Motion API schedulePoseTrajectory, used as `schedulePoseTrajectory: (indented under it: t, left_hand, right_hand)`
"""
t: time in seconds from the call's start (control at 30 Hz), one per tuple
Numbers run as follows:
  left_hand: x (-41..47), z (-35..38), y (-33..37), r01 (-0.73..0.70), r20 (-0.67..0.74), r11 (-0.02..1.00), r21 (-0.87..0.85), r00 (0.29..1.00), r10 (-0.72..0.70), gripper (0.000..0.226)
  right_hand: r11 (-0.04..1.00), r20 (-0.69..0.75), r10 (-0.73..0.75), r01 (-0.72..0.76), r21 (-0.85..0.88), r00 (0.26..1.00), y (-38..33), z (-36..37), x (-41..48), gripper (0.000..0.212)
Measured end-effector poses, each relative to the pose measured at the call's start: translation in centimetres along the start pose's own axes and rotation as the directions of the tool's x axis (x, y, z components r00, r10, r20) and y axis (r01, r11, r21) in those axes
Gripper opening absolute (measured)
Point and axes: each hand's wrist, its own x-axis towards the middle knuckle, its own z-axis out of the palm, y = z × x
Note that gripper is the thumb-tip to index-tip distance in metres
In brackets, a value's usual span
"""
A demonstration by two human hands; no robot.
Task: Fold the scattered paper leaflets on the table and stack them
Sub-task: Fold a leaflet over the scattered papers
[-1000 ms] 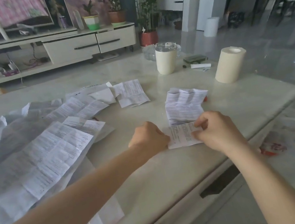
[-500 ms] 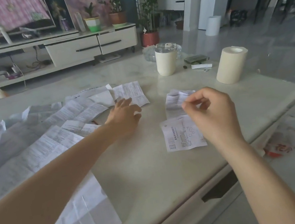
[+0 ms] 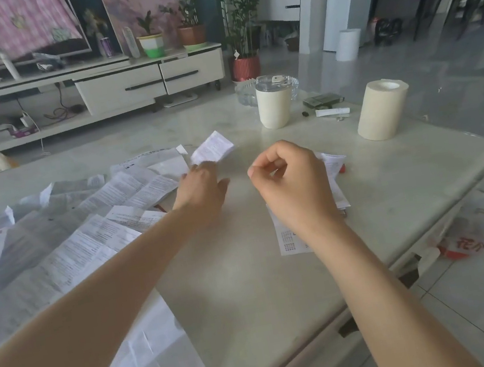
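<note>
1. Left hand (image 3: 202,187) pinches a small leaflet (image 3: 212,150) by its near edge, raised off the bench (image 3: 251,278) beside the scattered leaflets (image 3: 83,243).
2. Right hand (image 3: 294,183): fingers curled, nothing held, above the folded stack (image 3: 291,241).
3. Cream cup (image 3: 274,109), clear lid on; contents hidden. Glass dish (image 3: 246,96) behind it.

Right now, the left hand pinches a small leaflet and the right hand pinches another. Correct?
No. In the head view the left hand does pinch a leaflet, but the right hand is curled and holds nothing, over the stack.
</note>
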Motion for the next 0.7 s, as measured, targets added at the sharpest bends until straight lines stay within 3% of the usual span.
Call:
schedulePoseTrajectory:
  t: [0.07, 0.13, 0.2, 0.27, 0.33, 0.4, 0.47, 0.53, 0.63, 0.7]
  left_hand:
    - [-0.7, -1.8, 0.6, -0.001, -0.236, 0.967, -0.254, 0.97, -0.061, 0.026]
    - [-2.1, -4.8, 1.2, -0.015, -0.356, 0.854, -0.52, 0.913, -0.2, 0.015]
    - [-3.9, -8.2, 1.2, -0.026, -0.309, 0.67, -0.742, 0.9, -0.307, 0.012]
    - [-6.2, -11.2, 0.5, 0.011, -0.145, 0.473, -0.881, 0.945, -0.293, 0.022]
    - [-8.7, -13.7, -1.0, 0.088, 0.004, 0.441, -0.893, 0.982, -0.186, 0.034]
    - [-10.7, -15.5, -2.3, 0.137, 0.09, 0.502, -0.854, 0.989, -0.116, 0.034]
    - [-12.0, -16.2, -3.3, 0.166, 0.119, 0.547, -0.82, 0.986, -0.12, 0.03]
    - [-13.3, -16.7, -4.6, 0.197, 0.097, 0.541, -0.817, 0.973, -0.208, 0.026]
    - [-15.2, -16.9, -5.4, 0.273, 0.162, 0.339, -0.9, 0.933, -0.323, 0.045]
    - [-16.6, -16.7, -5.2, 0.351, 0.264, 0.301, -0.887, 0.919, -0.293, 0.045]
  right_hand:
    - [1.0, 0.014, 0.013, -0.013, -0.006, 1.0, 0.1, 0.3, 0.0, 0.012]
    - [0.999, 0.005, 0.039, -0.039, 0.024, 0.999, -0.1, 0.7, -0.1, 0.021]
    - [0.995, -0.051, 0.032, -0.027, 0.098, 0.998, -0.5, 0.9, -0.2, 0.036]
    - [0.993, -0.12, -0.042, 0.055, 0.103, 0.992, -1.2, 1.0, -0.5, 0.056]
    - [0.989, -0.064, -0.056, 0.064, 0.131, 0.996, -2.3, 1.4, -1.0, 0.064]
    - [0.964, 0.153, 0.061, -0.098, 0.248, 0.986, -3.4, 1.8, -1.6, 0.057]
    - [0.91, 0.402, 0.141, -0.278, 0.307, 0.905, -4.0, 2.2, -2.0, 0.039]
    - [0.896, 0.548, 0.135, -0.338, 0.288, 0.826, -4.5, 3.4, -2.9, 0.019]
    - [0.898, 0.524, 0.141, -0.331, 0.29, 0.84, -5.2, 5.0, -4.1, 0.016]
    - [0.907, 0.452, 0.135, -0.293, 0.302, 0.882, -5.5, 5.9, -4.7, 0.015]
